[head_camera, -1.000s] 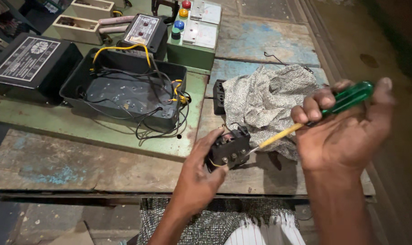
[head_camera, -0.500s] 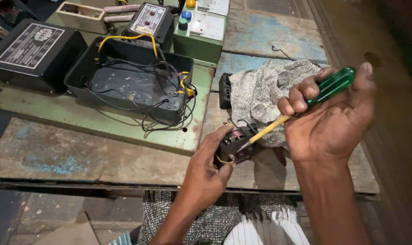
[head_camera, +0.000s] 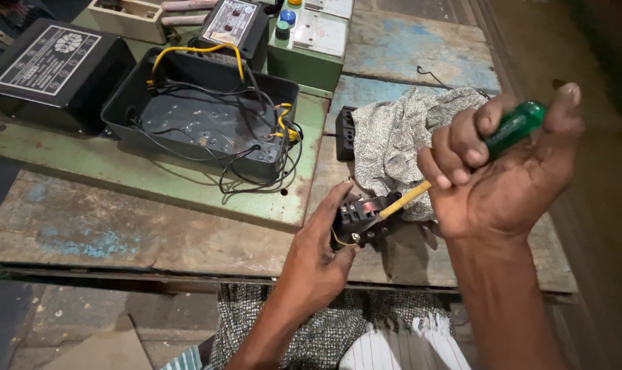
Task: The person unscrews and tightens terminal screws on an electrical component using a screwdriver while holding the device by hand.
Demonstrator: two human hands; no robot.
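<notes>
My left hand [head_camera: 321,257] holds a small black electrical part [head_camera: 361,216] with metal contacts and a thin yellow wire, just above the worn wooden bench [head_camera: 105,233]. My right hand [head_camera: 506,175] is closed around a screwdriver [head_camera: 461,161] with a green handle and a yellow shaft. The shaft slants down to the left and its tip sits in the black part. A patterned grey cloth [head_camera: 400,137] lies crumpled on the bench right behind both hands.
An open black plastic case [head_camera: 201,116] with loose black and yellow wires sits at centre left. A black lid with a label [head_camera: 47,68] lies at far left. Behind stand a green box with switches [head_camera: 311,41] and a small black unit [head_camera: 232,24].
The view has drifted so the bench items sit higher and further right. Both hands have kept their hold, with the screwdriver tip staying in the black part.
</notes>
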